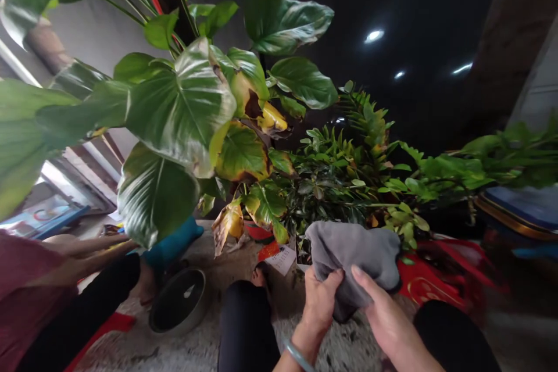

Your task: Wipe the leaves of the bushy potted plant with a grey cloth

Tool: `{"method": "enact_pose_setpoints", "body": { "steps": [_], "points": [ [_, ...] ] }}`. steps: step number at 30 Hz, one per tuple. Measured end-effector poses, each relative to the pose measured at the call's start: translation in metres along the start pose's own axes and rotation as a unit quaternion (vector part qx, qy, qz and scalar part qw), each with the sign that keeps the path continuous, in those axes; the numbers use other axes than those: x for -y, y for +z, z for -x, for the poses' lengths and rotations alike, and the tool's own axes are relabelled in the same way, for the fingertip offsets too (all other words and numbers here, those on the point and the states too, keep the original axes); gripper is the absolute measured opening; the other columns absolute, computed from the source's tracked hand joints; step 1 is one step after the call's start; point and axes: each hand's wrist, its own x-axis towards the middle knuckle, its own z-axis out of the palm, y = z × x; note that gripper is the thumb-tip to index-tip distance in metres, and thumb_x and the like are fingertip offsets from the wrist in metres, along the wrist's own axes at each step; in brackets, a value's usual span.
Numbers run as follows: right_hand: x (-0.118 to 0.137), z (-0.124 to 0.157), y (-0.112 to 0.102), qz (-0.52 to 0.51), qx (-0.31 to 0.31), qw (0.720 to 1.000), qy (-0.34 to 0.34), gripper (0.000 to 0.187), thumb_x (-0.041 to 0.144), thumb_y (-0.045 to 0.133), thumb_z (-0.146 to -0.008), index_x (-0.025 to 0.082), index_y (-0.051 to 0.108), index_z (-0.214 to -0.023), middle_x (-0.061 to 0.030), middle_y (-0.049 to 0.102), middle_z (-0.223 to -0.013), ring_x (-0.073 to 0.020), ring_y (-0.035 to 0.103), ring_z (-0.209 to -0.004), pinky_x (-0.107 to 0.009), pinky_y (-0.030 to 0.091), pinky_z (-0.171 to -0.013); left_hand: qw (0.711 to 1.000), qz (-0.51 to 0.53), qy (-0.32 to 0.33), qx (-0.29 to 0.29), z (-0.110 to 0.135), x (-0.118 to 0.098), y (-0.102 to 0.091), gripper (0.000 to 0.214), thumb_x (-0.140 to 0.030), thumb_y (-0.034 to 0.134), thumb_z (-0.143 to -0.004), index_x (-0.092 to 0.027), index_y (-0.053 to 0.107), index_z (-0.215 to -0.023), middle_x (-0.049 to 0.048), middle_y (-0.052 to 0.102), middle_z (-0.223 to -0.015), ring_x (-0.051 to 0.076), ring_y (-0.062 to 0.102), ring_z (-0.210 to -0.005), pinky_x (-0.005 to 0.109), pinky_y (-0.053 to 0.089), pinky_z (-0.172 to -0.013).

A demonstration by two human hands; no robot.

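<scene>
Both of my hands hold a grey cloth (353, 253) low in the middle of the view. My left hand (320, 302), with a pale bracelet at the wrist, pinches the cloth's lower left edge. My right hand (379, 308) grips its lower right part, thumb on top. Just behind the cloth stands a large potted plant (187, 110) with broad green leaves, some yellow and brown at the edges. A bushier plant with small leaves (344, 180) is right above the cloth.
Another person in a dark red top sits at the left, a hand (82, 256) stretched toward the plants. A dark round bowl (178, 301) lies on the speckled floor. Red items (429, 279) lie at the right, a blue tray (523, 209) beyond them. My black-clad knees frame the bottom.
</scene>
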Motion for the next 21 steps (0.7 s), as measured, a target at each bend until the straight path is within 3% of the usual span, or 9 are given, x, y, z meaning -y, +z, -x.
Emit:
{"method": "enact_pose_setpoints", "body": {
  "steps": [3, 6, 9, 13, 16, 21],
  "points": [
    [-0.008, -0.002, 0.011, 0.005, -0.055, 0.998, 0.009, 0.035, 0.034, 0.087, -0.039, 0.020, 0.075, -0.069, -0.0056, 0.077, -0.078, -0.0332, 0.066, -0.104, -0.046, 0.048, -0.100, 0.998, 0.054, -0.034, -0.013, 0.003, 0.000, -0.004, 0.035, -0.024, 0.086, -0.032, -0.015, 0.066, -0.059, 0.0029, 0.068, -0.058, 0.017, 0.059, -0.057, 0.030, 0.047, -0.062],
    [-0.016, -0.007, 0.016, 0.003, -0.073, 0.996, -0.047, 0.036, 0.030, 0.086, -0.038, 0.021, 0.074, -0.070, -0.0043, 0.077, -0.080, -0.0319, 0.066, -0.101, -0.045, 0.049, -0.098, 0.991, 0.109, -0.067, -0.048, 0.003, -0.002, -0.013, 0.037, -0.014, 0.083, -0.026, -0.018, 0.063, -0.057, 0.0012, 0.069, -0.058, 0.018, 0.061, -0.060, 0.030, 0.049, -0.065],
    [-0.020, -0.010, 0.018, -0.026, -0.083, 0.993, -0.078, 0.039, 0.028, 0.086, -0.037, 0.023, 0.072, -0.073, -0.0019, 0.077, -0.080, -0.0306, 0.068, -0.095, -0.045, 0.052, -0.093, 0.987, 0.136, -0.085, -0.028, 0.001, -0.006, -0.018, 0.039, -0.007, 0.078, -0.027, -0.018, 0.066, -0.063, 0.0037, 0.073, -0.067, 0.022, 0.064, -0.068, 0.035, 0.051, -0.073],
    [-0.024, -0.008, 0.023, -0.002, -0.098, 0.993, -0.061, 0.042, 0.037, 0.086, -0.039, 0.020, 0.070, -0.074, -0.0036, 0.077, -0.076, -0.0309, 0.070, -0.085, -0.044, 0.055, -0.083, 0.978, 0.174, -0.112, -0.021, -0.002, -0.001, -0.018, 0.041, -0.012, 0.080, -0.029, -0.016, 0.068, -0.068, 0.0099, 0.074, -0.081, 0.033, 0.066, -0.092, 0.042, 0.048, -0.092],
    [-0.027, -0.006, 0.028, 0.040, -0.116, 0.991, -0.045, 0.049, 0.040, 0.087, -0.038, 0.019, 0.070, -0.079, -0.0047, 0.078, -0.078, -0.0313, 0.071, -0.086, -0.042, 0.056, -0.080, 0.980, 0.157, -0.113, -0.043, -0.001, 0.006, -0.013, 0.045, -0.015, 0.081, -0.030, -0.015, 0.069, -0.073, 0.0127, 0.073, -0.088, 0.037, 0.062, -0.107, 0.041, 0.046, -0.097],
    [-0.020, -0.008, 0.032, 0.067, -0.139, 0.987, -0.048, 0.049, 0.038, 0.086, -0.037, 0.021, 0.070, -0.080, -0.0040, 0.078, -0.080, -0.0312, 0.070, -0.093, -0.038, 0.057, -0.081, 0.991, 0.097, -0.083, -0.028, 0.004, 0.012, -0.006, 0.055, -0.022, 0.082, -0.033, -0.018, 0.070, -0.087, 0.0121, 0.073, -0.102, 0.033, 0.064, -0.105, 0.038, 0.047, -0.095]
  ]
}}
